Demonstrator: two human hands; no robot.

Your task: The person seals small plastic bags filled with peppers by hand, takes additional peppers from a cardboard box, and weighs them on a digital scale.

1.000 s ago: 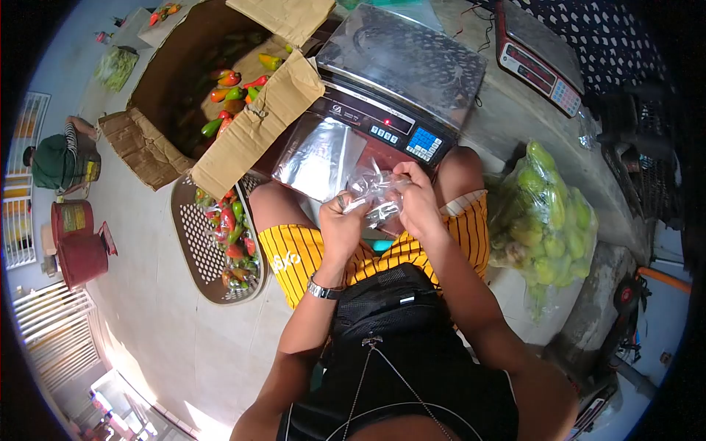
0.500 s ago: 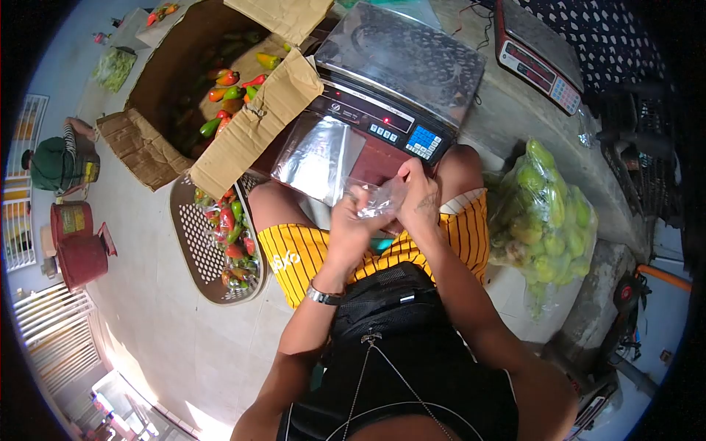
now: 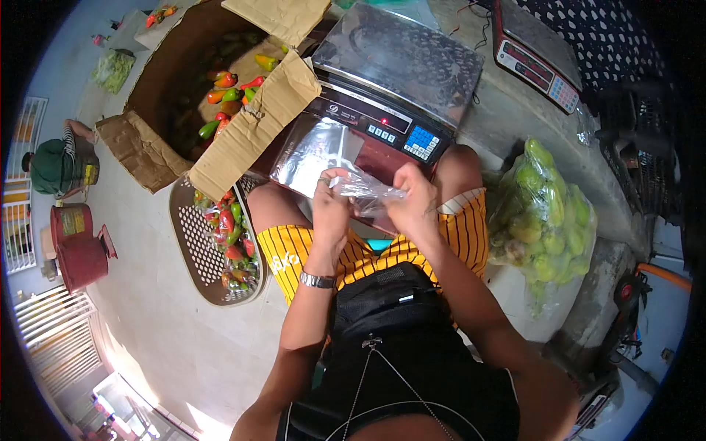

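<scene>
In the head view, you have one clear plastic bag [image 3: 370,189] stretched between your two hands, above your lap and below the keypad of the nearer scale. There are two scales: the nearer scale [image 3: 397,59] in front of you and the farther scale [image 3: 533,70] up to the right. One shiny pile of flat plastic [image 3: 303,158] lies against the nearer scale's left front; you cannot count its layers from here. One cardboard box [image 3: 254,125] and one perforated basket [image 3: 193,231] stand to your left, both with peppers, too overlapped to number. One large bag of green produce [image 3: 544,228] sits to your right. One other person [image 3: 51,165] is at the far left.

Your left hand [image 3: 332,204] points up and forward, its grip closed on the bag's left end, fingers curled inward; a watch [image 3: 318,280] circles that wrist. Your right hand [image 3: 413,202] angles inward, thumb and fingers pinching the bag's right end. Both forearms reach forward from your sides and converge over your lap, the hands apart.
</scene>
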